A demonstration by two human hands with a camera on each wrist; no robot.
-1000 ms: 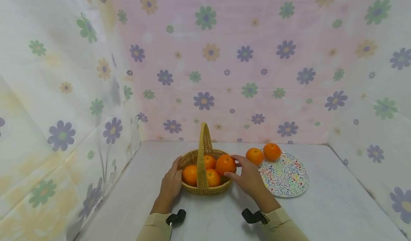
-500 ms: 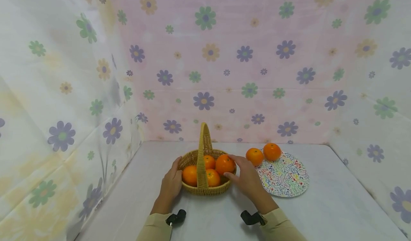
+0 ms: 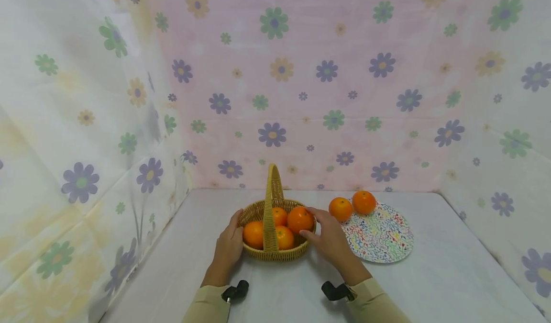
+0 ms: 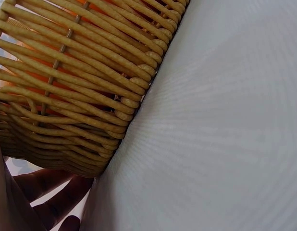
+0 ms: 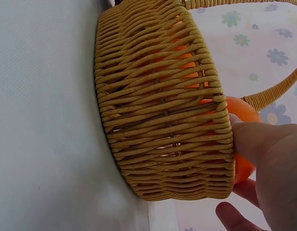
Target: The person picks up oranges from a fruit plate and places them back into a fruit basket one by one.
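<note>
A woven wicker basket (image 3: 277, 255) with a tall arched handle (image 3: 269, 208) stands upright on the table, several oranges inside. My left hand (image 3: 229, 245) grips its left side near the rim; in the left wrist view, fingers (image 4: 62, 199) reach round the weave. On the right, my right hand (image 3: 333, 239) holds an orange (image 3: 300, 219) that lies in the basket against the right rim. The right wrist view shows the thumb (image 5: 254, 139) on this orange (image 5: 244, 113), with the other fingers on its far side, partly hidden.
Right of the basket lies a round, flat mat (image 3: 383, 239) speckled in many colours. Two more oranges, a nearer one (image 3: 340, 209) and a farther one (image 3: 364, 202), sit at its back left edge. Flower-print cloth (image 3: 301, 83) walls the white table (image 3: 447, 275) at the back and sides.
My right hand has shifted slightly left, closer against the orange and the basket's rim. The left hand, the basket and the two oranges by the mat stay in place.
</note>
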